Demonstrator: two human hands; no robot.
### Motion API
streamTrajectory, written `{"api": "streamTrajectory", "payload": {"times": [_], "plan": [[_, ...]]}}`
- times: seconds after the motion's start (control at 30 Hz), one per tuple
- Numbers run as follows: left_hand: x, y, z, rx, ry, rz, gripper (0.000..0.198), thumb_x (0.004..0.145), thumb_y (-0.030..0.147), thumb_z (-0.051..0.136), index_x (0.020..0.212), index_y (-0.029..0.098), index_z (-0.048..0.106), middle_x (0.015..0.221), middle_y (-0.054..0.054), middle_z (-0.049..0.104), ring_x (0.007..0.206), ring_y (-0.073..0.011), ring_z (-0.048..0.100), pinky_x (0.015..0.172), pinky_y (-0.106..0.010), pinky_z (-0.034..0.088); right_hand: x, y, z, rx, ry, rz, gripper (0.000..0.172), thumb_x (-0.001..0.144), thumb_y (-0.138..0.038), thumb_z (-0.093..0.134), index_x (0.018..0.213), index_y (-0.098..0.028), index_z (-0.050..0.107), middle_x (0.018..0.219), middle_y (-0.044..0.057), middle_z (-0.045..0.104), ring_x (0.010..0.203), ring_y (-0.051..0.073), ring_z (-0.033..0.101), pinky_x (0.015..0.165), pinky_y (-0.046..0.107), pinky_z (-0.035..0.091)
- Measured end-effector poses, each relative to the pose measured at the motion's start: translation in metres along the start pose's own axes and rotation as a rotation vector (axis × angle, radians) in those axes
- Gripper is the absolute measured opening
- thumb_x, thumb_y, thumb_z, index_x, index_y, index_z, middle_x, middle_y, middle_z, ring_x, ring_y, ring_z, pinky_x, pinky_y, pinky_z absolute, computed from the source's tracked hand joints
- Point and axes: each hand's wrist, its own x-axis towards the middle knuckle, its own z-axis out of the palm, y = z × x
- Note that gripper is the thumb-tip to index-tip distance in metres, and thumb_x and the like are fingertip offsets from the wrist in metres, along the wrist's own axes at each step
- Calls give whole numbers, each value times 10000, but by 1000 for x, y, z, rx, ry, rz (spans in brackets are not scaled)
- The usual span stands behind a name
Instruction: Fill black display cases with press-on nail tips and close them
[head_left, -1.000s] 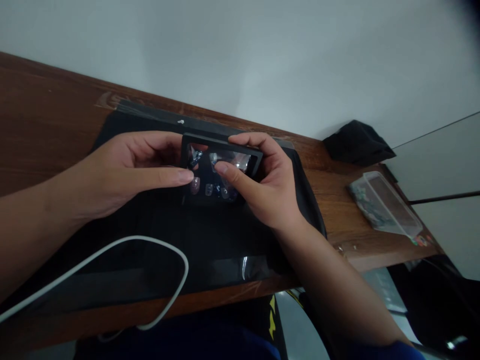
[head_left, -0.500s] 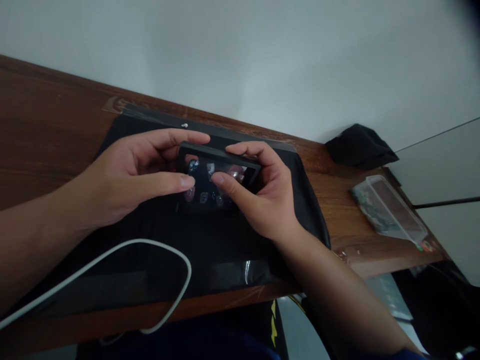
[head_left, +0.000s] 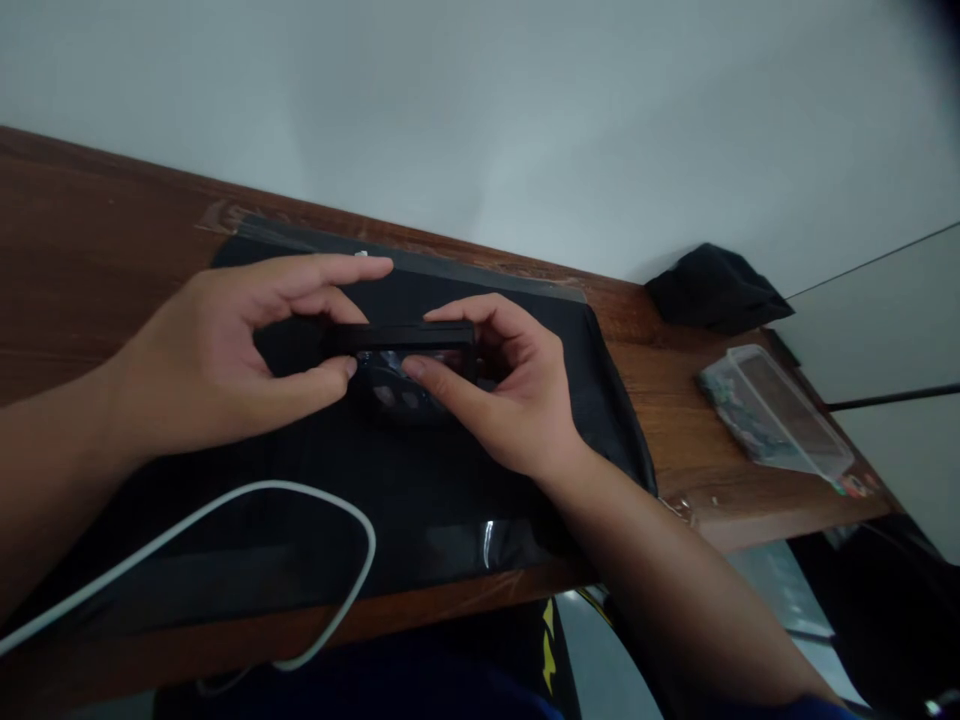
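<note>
A small flat case with a black frame and a clear, glossy window is held above a black mat. Several small shiny pieces show dimly behind the window; I cannot make out what they are. At the case's left end, my left hand pinches it between thumb and a bent finger, with the index finger stretched out above. My right hand grips the right end, its thumb across the window and its fingers curled over the top edge. The case is tilted so that its thick top edge faces me.
A white cable loops over the front of the mat, which is taped to the wooden table. To the right lie a clear plastic box and a black cloth-like bundle. A pale wall rises behind.
The case has tipped, so its window is seen more edge-on, and has shifted slightly left. My left hand has moved back to the left, its thumb now at the case's end.
</note>
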Motion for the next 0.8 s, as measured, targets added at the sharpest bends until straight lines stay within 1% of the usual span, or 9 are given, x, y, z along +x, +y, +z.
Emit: {"api": "streamTrajectory", "payload": {"times": [0.1, 0.17, 0.23, 0.27, 0.33, 0.37, 0.53, 0.7, 0.8], "plan": [[-2, -1, 0, 46, -31, 32, 759, 868, 575, 649, 1573, 310, 740, 935, 39, 809, 744, -192, 729, 430, -214, 382, 2, -1, -1, 23, 5, 2, 454, 832, -468, 1033, 1086, -242, 732, 925, -10, 797, 814, 164, 770, 773, 323, 685], [-4, 0, 1, 134, 1, 75, 703, 912, 571, 598, 1551, 317, 748, 992, 45, 804, 799, -204, 747, 516, -243, 485, 2, -2, 0, 23, 15, 6, 450, 827, -456, 1038, 1085, -242, 738, 886, -18, 781, 777, 156, 746, 733, 315, 670], [-8, 4, 2, 250, 66, 119, 633, 950, 544, 552, 1507, 327, 764, 1086, 53, 798, 926, -232, 781, 760, -322, 633, 1, -3, 1, 5, 13, 23, 446, 830, -465, 1037, 1080, -242, 741, 852, -23, 763, 753, 153, 723, 715, 317, 659], [-10, 6, 3, 298, 98, 137, 603, 961, 524, 533, 1479, 328, 772, 1123, 60, 792, 990, -244, 790, 905, -370, 655, 0, -3, 1, -3, 11, 28, 445, 833, -472, 1036, 1076, -243, 743, 839, -25, 755, 743, 152, 712, 709, 318, 654], [-14, 12, 4, 344, 132, 149, 561, 966, 479, 502, 1426, 321, 781, 1149, 79, 786, 1082, -258, 792, 1085, -424, 626, -1, -3, 2, -13, 3, 34, 442, 831, -478, 1038, 1065, -244, 745, 821, -27, 742, 728, 150, 691, 690, 315, 637], [-15, 14, 4, 350, 141, 153, 546, 962, 465, 490, 1394, 313, 786, 1144, 87, 786, 1099, -259, 791, 1107, -428, 616, -1, -4, 2, -10, 2, 35, 441, 825, -475, 1044, 1052, -245, 745, 813, -29, 736, 719, 147, 680, 680, 312, 627], [-13, 14, 4, 362, 145, 146, 530, 941, 490, 437, 1248, 295, 823, 1106, 93, 796, 1039, -252, 790, 1044, -428, 632, 0, -10, 2, 113, -12, 67, 431, 792, -458, 1067, 936, -247, 719, 809, -35, 744, 733, 147, 696, 701, 316, 642], [-9, 1, 3, 339, 98, 138, 565, 915, 571, 471, 1277, 313, 820, 1069, 96, 815, 847, -213, 768, 795, -352, 642, 3, -14, 1, 221, -47, 176, 482, 744, -481, 1088, 879, -245, 690, 807, -38, 743, 741, 154, 720, 666, 307, 640], [-10, 6, 3, 374, 92, 138, 597, 929, 611, 436, 1260, 308, 830, 1078, 94, 817, 893, -220, 772, 895, -384, 653, 4, -14, 0, 245, -54, 199, 501, 720, -489, 1099, 867, -244, 688, 792, -42, 728, 740, 151, 718, 663, 299, 641]]}}
